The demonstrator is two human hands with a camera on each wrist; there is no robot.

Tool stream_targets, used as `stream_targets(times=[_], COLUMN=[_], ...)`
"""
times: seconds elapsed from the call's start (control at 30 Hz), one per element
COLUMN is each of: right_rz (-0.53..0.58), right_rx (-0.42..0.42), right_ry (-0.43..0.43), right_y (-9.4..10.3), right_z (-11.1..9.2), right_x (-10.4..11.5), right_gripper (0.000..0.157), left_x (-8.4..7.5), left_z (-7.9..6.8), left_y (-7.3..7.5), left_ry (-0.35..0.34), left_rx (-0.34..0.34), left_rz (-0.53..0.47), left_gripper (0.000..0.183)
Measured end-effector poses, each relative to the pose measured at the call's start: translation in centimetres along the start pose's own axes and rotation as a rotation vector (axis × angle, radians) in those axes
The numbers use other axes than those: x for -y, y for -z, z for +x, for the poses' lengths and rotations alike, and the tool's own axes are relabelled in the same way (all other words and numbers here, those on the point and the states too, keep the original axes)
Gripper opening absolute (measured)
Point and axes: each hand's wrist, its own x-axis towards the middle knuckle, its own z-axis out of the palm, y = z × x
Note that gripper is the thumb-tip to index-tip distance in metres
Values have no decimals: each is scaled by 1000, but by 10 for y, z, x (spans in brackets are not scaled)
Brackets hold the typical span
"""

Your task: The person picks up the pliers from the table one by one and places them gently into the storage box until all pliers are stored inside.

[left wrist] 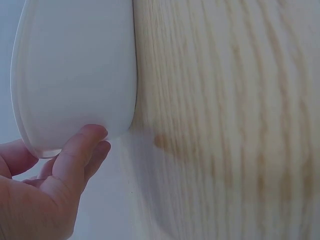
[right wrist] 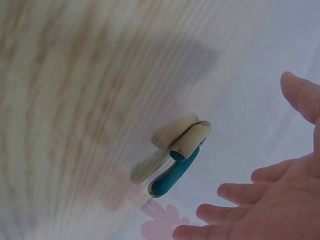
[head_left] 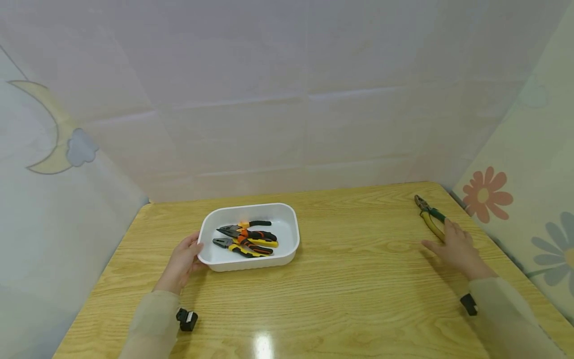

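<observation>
A white plastic tray [head_left: 248, 265] with rounded corners sits left of the table's middle. My left hand [head_left: 181, 259] grips its left end, thumb at the rim and fingers against the outer wall, as the left wrist view shows. Inside lie several pliers [head_left: 244, 234] with black, orange and yellow handles, partly overlapping. Far to the right, pliers with green and yellow handles [head_left: 432, 227] rest near the table's right edge. Over their handle ends is my right hand [head_left: 457, 252]. In the right wrist view its fingers [right wrist: 240, 194] are spread and apart from the pliers' handles [right wrist: 175, 175].
The wooden table [head_left: 350, 279] meets a pale cloth wall [head_left: 314, 139] at the back. Cloth sides stand left and right, with a moon print [head_left: 56, 129] and flower prints [head_left: 488, 195]. Bare wood lies between the tray and the pliers on the right.
</observation>
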Motion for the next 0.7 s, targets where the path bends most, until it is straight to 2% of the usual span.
stream_targets(times=[0.7], right_rz=[6], right_rx=[5], right_ry=[-22], right_y=[9], right_z=[11], right_x=[-19], right_gripper=[102], left_x=[-1], left_z=[-1], left_y=[1], left_ry=[10], left_rx=[-1], left_rz=[14], left_gripper=[52])
